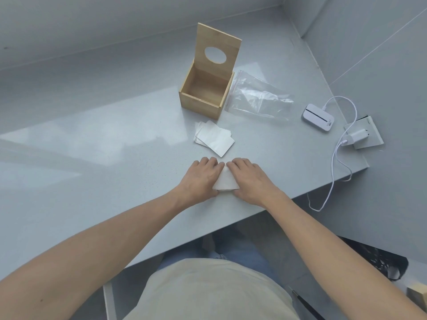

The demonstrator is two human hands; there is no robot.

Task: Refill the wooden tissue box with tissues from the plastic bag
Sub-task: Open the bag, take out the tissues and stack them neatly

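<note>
A wooden tissue box (203, 101) stands open on the grey table, its lid (217, 50) with an oval hole tilted up behind it; the inside looks empty. To its right lies a clear zip plastic bag (258, 98), flat. A small stack of white folded tissues (213, 138) lies in front of the box. Nearer me, my left hand (201, 177) and my right hand (248, 179) press flat on either side of one white tissue (225, 182) on the table, fingertips almost meeting over it.
A white device (318, 116) with a cable (335, 172) and a plugged charger (357, 137) sit at the right by the wall. The table's front edge (254, 212) runs diagonally just below my wrists. A dark object lies on the floor at lower right.
</note>
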